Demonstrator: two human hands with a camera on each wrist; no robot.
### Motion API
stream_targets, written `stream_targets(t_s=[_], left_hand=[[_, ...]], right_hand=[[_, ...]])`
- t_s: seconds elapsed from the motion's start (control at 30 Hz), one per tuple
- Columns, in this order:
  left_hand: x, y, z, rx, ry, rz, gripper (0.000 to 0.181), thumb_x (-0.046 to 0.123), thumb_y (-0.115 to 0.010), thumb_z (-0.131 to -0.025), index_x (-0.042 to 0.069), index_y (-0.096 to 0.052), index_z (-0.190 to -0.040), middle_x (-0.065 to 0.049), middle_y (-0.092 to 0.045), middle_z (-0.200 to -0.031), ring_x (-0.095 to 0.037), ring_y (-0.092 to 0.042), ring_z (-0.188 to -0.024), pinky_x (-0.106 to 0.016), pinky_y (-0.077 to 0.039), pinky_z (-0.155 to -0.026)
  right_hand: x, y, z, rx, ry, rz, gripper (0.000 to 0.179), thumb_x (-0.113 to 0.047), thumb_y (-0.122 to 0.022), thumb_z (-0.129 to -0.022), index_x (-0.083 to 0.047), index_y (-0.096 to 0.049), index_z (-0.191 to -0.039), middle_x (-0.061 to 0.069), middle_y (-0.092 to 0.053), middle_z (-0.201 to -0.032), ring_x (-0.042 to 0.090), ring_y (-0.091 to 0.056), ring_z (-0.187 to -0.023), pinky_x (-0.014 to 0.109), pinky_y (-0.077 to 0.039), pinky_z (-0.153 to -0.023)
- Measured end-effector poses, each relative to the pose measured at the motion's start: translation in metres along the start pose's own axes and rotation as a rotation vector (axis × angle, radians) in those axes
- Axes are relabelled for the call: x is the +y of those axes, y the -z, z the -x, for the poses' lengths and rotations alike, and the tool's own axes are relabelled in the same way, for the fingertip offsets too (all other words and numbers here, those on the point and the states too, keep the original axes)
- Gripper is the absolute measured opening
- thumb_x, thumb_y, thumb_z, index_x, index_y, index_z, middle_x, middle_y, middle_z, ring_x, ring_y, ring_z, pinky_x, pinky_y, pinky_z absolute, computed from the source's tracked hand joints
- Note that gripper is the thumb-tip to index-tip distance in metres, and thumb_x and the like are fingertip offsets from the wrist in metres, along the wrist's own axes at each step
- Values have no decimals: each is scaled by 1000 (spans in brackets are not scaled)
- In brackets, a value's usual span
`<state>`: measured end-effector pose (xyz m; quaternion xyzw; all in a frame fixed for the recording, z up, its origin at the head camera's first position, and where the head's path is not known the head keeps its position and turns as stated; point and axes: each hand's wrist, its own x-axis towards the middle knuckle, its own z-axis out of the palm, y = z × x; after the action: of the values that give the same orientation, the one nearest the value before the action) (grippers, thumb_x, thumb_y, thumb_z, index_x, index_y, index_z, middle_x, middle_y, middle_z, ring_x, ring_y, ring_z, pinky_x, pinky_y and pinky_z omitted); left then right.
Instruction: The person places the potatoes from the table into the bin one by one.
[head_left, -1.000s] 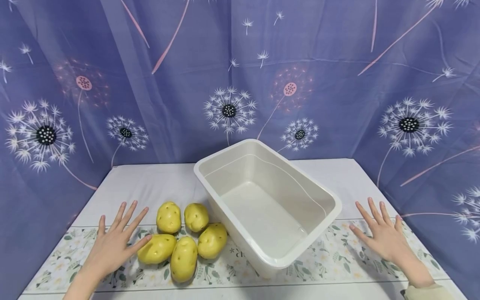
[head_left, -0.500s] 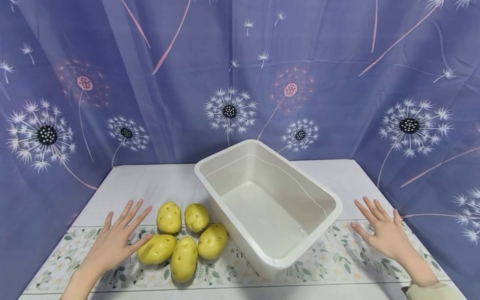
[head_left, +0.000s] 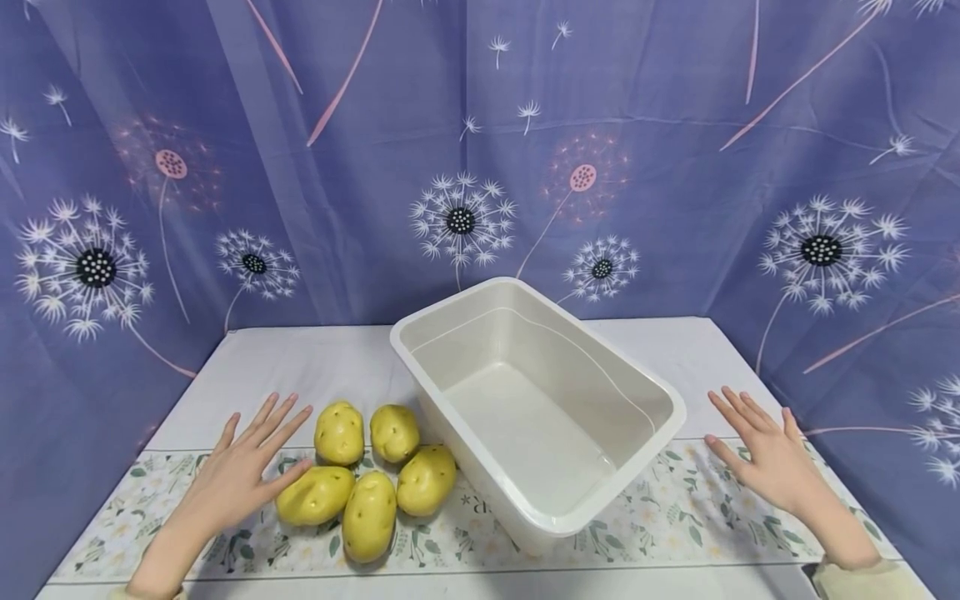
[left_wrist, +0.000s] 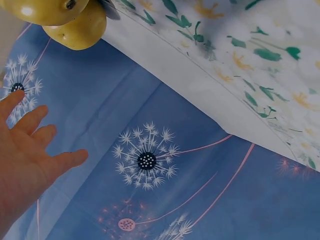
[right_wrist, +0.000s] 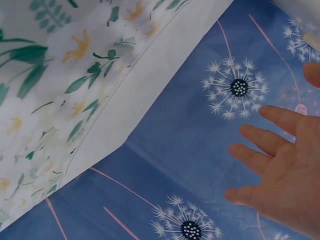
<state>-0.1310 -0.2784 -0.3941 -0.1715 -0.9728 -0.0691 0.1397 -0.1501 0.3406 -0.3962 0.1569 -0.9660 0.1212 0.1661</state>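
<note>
Several yellow potatoes [head_left: 369, 517] lie grouped on the table, left of a deep white plastic tub [head_left: 525, 417]. The tub stands at a slant and its floor is bare. My left hand [head_left: 232, 483] hovers left of the potatoes, fingers spread and holding nothing; its thumb overlaps the edge of the nearest potato [head_left: 315, 496] in the head view. Two potatoes [left_wrist: 80, 27] show at the top of the left wrist view. Off to the right of the tub, my right hand [head_left: 772, 467] is spread with straight fingers, and nothing is in it.
A white table [head_left: 300, 358] carries a floral strip [head_left: 637, 525] across its front half. Blue-purple curtains [head_left: 360, 167] with dandelion prints close off the back and both sides.
Both hands have shifted slightly: the left a little to the right and up toward the potatoes, the right slightly up with its fingers closer together. The potatoes and tub stay in place.
</note>
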Motion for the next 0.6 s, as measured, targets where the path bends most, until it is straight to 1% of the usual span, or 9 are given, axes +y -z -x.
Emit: stream_targets(t_s=[0.07, 0.17, 0.23, 0.27, 0.37, 0.47, 0.5, 0.6], left_hand=[[0, 0, -2, 6, -12, -7, 69, 45, -53, -84, 30, -20, -142, -3, -16, -150, -7, 9, -138, -50, 9, -109], [-1, 1, -5, 14, -28, -13, 70, 44, -55, -83, 29, -20, -142, -3, -17, -150, -17, 0, -140, -51, 6, -109], [0, 1, -6, 14, -34, -8, 70, 43, -55, -83, 29, -21, -142, -3, -17, -150, -19, -6, -140, -52, 5, -110], [0, 1, -7, 12, -35, -3, 70, 43, -56, -83, 29, -21, -142, -3, -18, -150, -20, -6, -140, -51, 5, -110], [2, 1, -8, 9, -31, 12, 68, 42, -56, -83, 29, -23, -141, -4, -23, -148, -20, -10, -139, -53, -1, -110], [5, 0, -9, 9, -29, 20, 65, 43, -55, -83, 29, -26, -140, -6, -30, -145, -22, -17, -138, -53, -5, -110], [6, 0, -9, 13, -29, 21, 64, 44, -55, -83, 29, -27, -140, -7, -33, -144, -23, -22, -136, -53, -7, -110], [10, 0, -10, 22, -39, 15, 62, 44, -54, -84, 26, -31, -139, -9, -37, -141, -26, -28, -133, -51, -10, -110]], right_hand=[[-1, 1, -1, 1, 3, -3, 64, -31, -53, -87, -19, -23, -142, 19, -28, -143, 27, -12, -138, 64, 9, -102], [-3, 3, -2, 8, 9, -10, 63, -30, -53, -87, -19, -24, -142, 20, -31, -142, 26, -12, -138, 64, 8, -102], [-4, 4, -3, 17, 14, -16, 63, -29, -53, -87, -19, -25, -142, 21, -33, -140, 29, -16, -137, 63, 8, -102], [-5, 5, -4, 24, 18, -18, 62, -29, -54, -87, -19, -26, -141, 21, -35, -139, 30, -19, -136, 63, 7, -103], [-6, 7, -7, 43, 30, -27, 61, -28, -54, -87, -18, -28, -141, 23, -40, -135, 33, -26, -133, 61, 6, -105], [-9, 8, -9, 61, 41, -35, 59, -26, -54, -87, -17, -30, -140, 25, -45, -130, 35, -32, -129, 60, 3, -106], [-10, 9, -10, 65, 43, -38, 58, -25, -54, -87, -17, -31, -139, 26, -46, -128, 36, -33, -128, 59, 3, -106], [-13, 11, -12, 68, 48, -51, 56, -24, -53, -88, -16, -32, -139, 28, -47, -126, 38, -36, -125, 58, 2, -107]])
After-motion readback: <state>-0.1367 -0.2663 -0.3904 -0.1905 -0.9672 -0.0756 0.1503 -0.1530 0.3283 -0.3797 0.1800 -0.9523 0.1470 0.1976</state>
